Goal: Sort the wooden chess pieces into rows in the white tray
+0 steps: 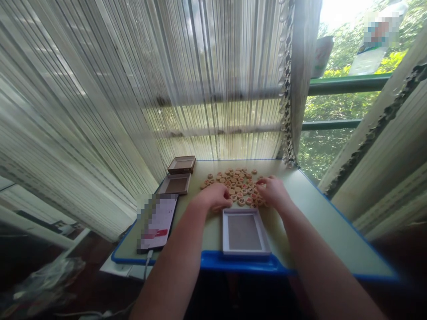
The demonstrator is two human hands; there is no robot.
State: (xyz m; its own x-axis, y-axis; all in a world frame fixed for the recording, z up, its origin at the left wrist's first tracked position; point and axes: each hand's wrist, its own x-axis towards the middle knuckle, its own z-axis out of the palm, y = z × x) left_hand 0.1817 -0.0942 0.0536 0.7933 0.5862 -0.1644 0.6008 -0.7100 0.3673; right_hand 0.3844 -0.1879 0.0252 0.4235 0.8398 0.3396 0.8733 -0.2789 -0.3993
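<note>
Many round wooden xiangqi pieces (pixel 234 181), some with red and some with dark characters, lie loosely spread on the table. My left hand (pixel 217 195) rests at the near left edge of the pieces, its fingers curled in; whatever they hold is hidden. On the right side of the pile is my right hand (pixel 271 189), fingers bent and apart, touching or just over the pieces there. Between my forearms, just in front of the pile, sits a shallow white-rimmed box (pixel 245 232) with a grey-brown bottom and nothing inside.
The pale table (pixel 320 222) has a blue edge. At left stand a brown open box (pixel 182 164), a second shallow box (pixel 176 184) and a tablet (pixel 162 222) with a charging cable (pixel 147 262). String curtains (pixel 216 66) hang behind, beside a window with green bars (pixel 347 84).
</note>
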